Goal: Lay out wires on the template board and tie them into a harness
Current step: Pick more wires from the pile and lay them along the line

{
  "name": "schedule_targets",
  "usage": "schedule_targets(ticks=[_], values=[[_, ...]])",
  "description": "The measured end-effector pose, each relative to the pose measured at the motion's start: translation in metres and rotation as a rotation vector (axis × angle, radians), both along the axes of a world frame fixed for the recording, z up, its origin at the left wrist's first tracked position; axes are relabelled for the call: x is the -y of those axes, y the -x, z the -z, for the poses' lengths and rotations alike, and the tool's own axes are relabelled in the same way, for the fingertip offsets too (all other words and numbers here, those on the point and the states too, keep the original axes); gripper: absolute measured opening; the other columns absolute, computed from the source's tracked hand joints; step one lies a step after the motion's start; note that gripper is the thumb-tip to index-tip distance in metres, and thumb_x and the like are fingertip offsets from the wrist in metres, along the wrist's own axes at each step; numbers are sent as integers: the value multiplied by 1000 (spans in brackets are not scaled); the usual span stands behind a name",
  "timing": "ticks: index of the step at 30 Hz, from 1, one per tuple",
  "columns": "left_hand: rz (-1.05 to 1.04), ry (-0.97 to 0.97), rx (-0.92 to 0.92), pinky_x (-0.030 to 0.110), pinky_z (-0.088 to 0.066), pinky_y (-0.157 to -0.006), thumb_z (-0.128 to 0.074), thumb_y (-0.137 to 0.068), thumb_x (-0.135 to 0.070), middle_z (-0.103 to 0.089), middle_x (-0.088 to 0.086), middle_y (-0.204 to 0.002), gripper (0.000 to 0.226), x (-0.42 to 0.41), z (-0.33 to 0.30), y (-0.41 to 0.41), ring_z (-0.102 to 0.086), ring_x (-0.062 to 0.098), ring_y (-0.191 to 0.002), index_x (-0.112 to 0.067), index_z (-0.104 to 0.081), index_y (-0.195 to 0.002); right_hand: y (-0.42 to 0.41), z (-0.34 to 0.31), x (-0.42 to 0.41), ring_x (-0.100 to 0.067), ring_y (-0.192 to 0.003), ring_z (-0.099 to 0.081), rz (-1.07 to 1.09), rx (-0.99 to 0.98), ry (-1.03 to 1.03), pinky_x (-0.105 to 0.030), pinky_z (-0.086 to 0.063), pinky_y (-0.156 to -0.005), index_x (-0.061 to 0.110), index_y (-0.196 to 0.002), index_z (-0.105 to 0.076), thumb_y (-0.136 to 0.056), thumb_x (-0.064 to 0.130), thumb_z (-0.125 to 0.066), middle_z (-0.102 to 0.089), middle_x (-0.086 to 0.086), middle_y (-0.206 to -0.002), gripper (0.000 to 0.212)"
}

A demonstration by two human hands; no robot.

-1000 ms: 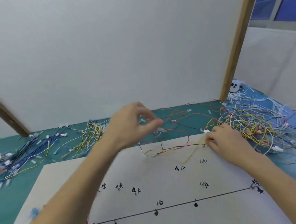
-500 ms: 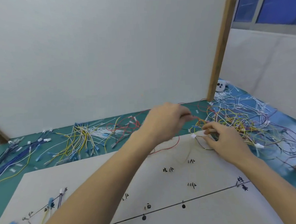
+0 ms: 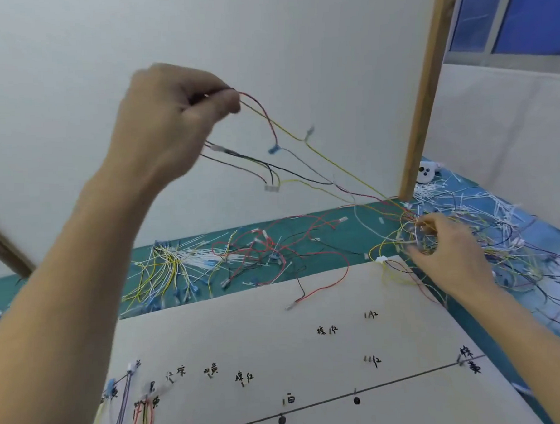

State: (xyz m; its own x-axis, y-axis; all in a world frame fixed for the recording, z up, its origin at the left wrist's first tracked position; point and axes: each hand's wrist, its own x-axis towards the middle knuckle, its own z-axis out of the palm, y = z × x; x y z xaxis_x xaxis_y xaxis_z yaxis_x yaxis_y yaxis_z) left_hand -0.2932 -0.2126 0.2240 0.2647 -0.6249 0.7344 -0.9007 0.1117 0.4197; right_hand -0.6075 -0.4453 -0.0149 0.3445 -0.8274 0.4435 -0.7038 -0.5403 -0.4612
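My left hand (image 3: 170, 120) is raised high and pinches a bunch of thin wires (image 3: 302, 165), red, yellow and black, that stretch down and right to a tangled wire pile (image 3: 488, 246). My right hand (image 3: 449, 251) rests on that pile at the board's far right corner, fingers curled into the tangle. The white template board (image 3: 279, 348) lies below, marked with handwritten labels, a black line and dots. Several wires (image 3: 130, 414) are laid at its lower left. A red and black wire (image 3: 318, 284) lies on the board's far edge.
Loose yellow, white and blue wires (image 3: 171, 269) and red ones (image 3: 261, 248) lie on the green mat behind the board. White cable ties (image 3: 466, 199) are heaped at the far right near a wooden post (image 3: 424, 87). A white wall panel stands behind.
My left hand has risen from the pile up to the left, drawing several wires out of the tangle. My right hand stayed on the pile. The camera tilted.
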Motion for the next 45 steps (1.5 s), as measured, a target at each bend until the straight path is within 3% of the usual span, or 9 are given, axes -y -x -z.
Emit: schedule_targets(ticks=[6,12,19,24,27,31,35,42,45], values=[[-42,364,-189,24,-35,-59,-68,-88,-34,-56,-17,-55,16,-8,-7,-36,-46,3,-60,-33,-77,-75,2,-2,13,-30,-106,-53,-16,6,21,-43,-44,-86,17,-108,-64,-74,27,-84,-62,-2,-104,40],[-160,450,-253,31,-26,-49,-62,-91,-39,-42,8,-52,22,-19,15,-66,-31,11,-48,-38,-74,-73,16,8,11,-30,-119,-53,6,12,-81,-48,-47,-97,23,-129,-55,-77,25,-86,-62,-6,-124,61],[-213,454,-305,2,-35,-63,-62,-89,-64,-61,-29,-74,24,-41,33,-112,-54,-12,-70,-44,-75,-89,23,6,21,-28,-107,-53,42,209,35,-38,-41,-90,17,-98,-69,-80,12,-80,-59,-1,-103,22],[-313,345,-374,1,-36,-60,-58,-86,-76,-62,-22,-77,35,-44,46,-174,-55,-9,-69,-46,-75,-95,16,5,13,-31,-103,-52,132,380,218,-28,-35,-87,11,-88,-77,-82,8,-79,-55,-10,-103,8],[-372,201,-333,21,-39,-50,-54,-85,-81,-65,-10,-74,43,-51,58,-208,-54,8,-58,-47,-75,-102,20,6,11,-33,-102,-50,137,344,290,-23,-30,-87,11,-90,-80,-81,16,-84,-53,-9,-106,11],[-511,74,-277,35,-36,-45,-49,-82,-86,-61,-5,-64,51,-55,73,-250,-52,23,-52,-47,-75,-101,29,10,9,-24,-106,-56,-118,249,41,-40,-49,-86,17,-109,-80,-84,33,-78,-58,3,-108,30],[-518,-56,-262,32,-38,-49,-48,-81,-88,-62,-5,-64,52,-60,81,-231,-51,19,-52,-48,-74,-100,36,5,5,-16,-104,-59,-161,256,54,-25,-48,-83,20,-114,-77,-87,36,-73,-60,7,-114,32],[-131,-513,-245,25,-41,-62,-69,-76,-78,-61,-9,-52,49,-91,82,-131,-47,0,-49,-38,-81,-101,36,-2,-5,-13,-102,-62,-147,310,-154,-12,-45,-80,33,-92,-65,-83,6,-82,-60,12,-125,33],[-4,-770,-189,26,-32,-59,-65,-69,-85,-58,6,-58,59,-94,86,-106,-46,8,-58,-34,-82,-91,39,-9,-8,-16,-99,-64,-194,252,-151,-29,-51,-85,33,-87,-67,-79,7,-85,-65,11,-123,33]])
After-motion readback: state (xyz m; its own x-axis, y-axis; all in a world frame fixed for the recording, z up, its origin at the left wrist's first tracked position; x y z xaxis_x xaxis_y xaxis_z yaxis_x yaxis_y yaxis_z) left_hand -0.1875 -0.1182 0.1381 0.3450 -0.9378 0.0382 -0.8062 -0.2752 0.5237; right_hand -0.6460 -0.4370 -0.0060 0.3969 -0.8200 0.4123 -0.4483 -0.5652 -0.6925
